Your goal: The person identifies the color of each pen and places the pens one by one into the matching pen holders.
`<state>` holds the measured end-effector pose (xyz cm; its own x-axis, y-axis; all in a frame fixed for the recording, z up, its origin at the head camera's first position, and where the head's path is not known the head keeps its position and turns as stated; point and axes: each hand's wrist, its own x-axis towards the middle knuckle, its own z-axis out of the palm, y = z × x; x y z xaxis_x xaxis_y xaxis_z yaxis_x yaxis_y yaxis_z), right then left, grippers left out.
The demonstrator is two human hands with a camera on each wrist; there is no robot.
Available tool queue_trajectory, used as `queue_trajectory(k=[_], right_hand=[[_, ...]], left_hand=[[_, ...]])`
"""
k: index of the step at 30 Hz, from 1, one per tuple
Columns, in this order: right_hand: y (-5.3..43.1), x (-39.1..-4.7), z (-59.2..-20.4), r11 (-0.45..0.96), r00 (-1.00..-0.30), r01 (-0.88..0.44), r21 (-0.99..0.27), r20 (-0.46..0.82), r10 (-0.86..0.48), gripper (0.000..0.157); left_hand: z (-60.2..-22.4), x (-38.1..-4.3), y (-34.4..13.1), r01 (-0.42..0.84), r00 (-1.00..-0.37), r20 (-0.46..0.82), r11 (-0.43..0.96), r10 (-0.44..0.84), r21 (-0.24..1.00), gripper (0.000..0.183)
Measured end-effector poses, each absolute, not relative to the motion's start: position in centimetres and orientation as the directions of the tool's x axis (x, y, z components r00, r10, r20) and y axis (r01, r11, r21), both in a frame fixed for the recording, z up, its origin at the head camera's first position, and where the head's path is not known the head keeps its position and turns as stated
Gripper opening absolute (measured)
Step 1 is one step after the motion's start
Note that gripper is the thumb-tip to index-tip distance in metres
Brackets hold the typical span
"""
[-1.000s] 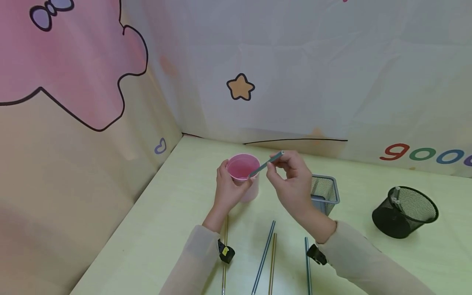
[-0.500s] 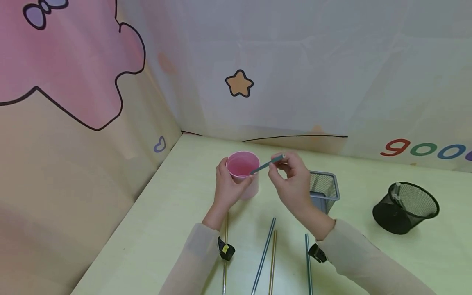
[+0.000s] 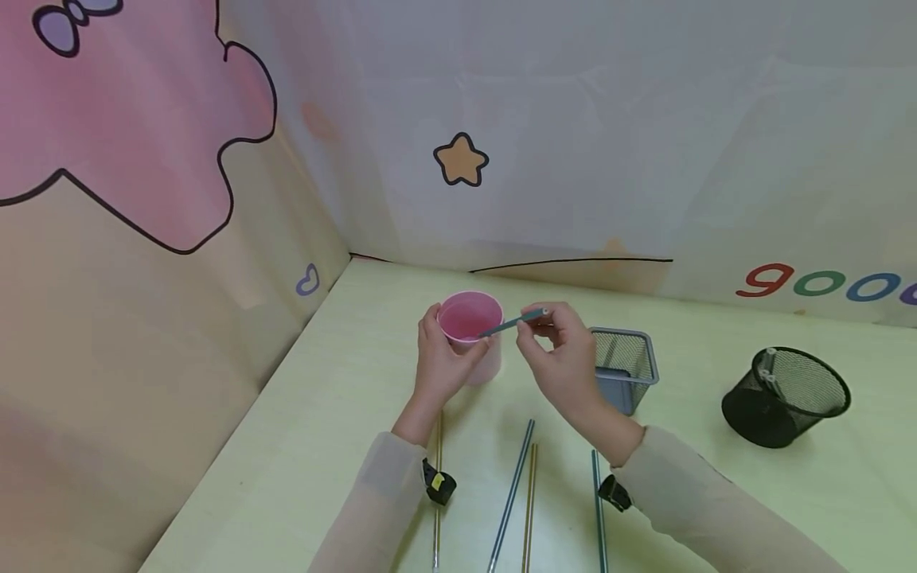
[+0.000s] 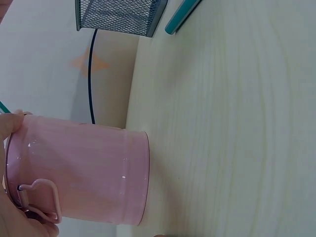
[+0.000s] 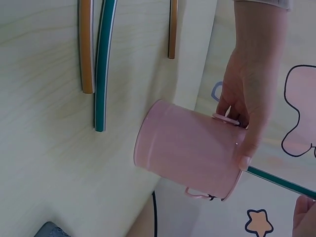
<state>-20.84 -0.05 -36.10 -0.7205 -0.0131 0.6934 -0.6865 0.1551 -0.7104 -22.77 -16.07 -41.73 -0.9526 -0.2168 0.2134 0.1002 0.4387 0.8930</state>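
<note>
In the head view, my left hand (image 3: 446, 362) grips the rim of a pink pail (image 3: 489, 364) with the thumb over its near edge. Small loop handles show on the pail (image 5: 190, 148) in the right wrist view. Between thumb and fingers, my right hand (image 3: 564, 356) pinches a thin teal stick (image 3: 514, 321). The stick slants down to the left, its lower end at the pail's rim beside my left thumb. Whether that end touches the rim or the inside cannot be told. The pail stands upright on the table.
A grey mesh basket (image 3: 640, 372) stands right of the right hand. Farther right, a tilted-looking black mesh cup (image 3: 770, 418) holds small pale objects. Nearer lie a blue stick (image 3: 513, 493), a gold stick (image 3: 530, 509), another teal stick (image 3: 599, 513) and another gold stick (image 3: 438, 529).
The teal stick has tipped flatter, its upper end dropping. My right hand has shifted slightly left towards the pail. The left hand keeps its grip, and the whole view has moved a little.
</note>
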Motion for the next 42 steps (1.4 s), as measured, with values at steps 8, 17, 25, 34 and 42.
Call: queue_trajectory(k=[8, 17, 25, 34, 42], right_hand=[[-0.2, -21.3, -37.0, 0.238, -0.692, -0.704, -0.669, 0.722, -0.016, 0.014], [-0.3, -21.8, -38.1, 0.272, -0.701, -0.693, -0.667, 0.713, -0.036, 0.014], [-0.9, -22.1, -38.8, 0.313, -0.712, -0.674, -0.669, 0.701, -0.034, 0.013], [-1.2, -22.3, -39.2, 0.331, -0.72, -0.662, -0.672, 0.694, -0.03, 0.012], [-1.2, -22.7, -39.6, 0.352, -0.717, -0.661, -0.662, 0.696, -0.036, 0.012]], left_hand=[[-41.7, -22.7, -16.1, 0.113, -0.952, 0.222, 0.431, -0.211, 0.895, 0.093], [-41.7, -22.7, -16.0, 0.12, -0.949, 0.234, 0.445, -0.212, 0.888, 0.091], [-41.8, -22.8, -16.1, 0.14, -0.942, 0.261, 0.457, -0.213, 0.878, 0.091], [-42.3, -23.1, -16.3, 0.142, -0.939, 0.264, 0.454, -0.219, 0.88, 0.093], [-42.3, -23.0, -16.2, 0.149, -0.933, 0.277, 0.453, -0.231, 0.879, 0.093]])
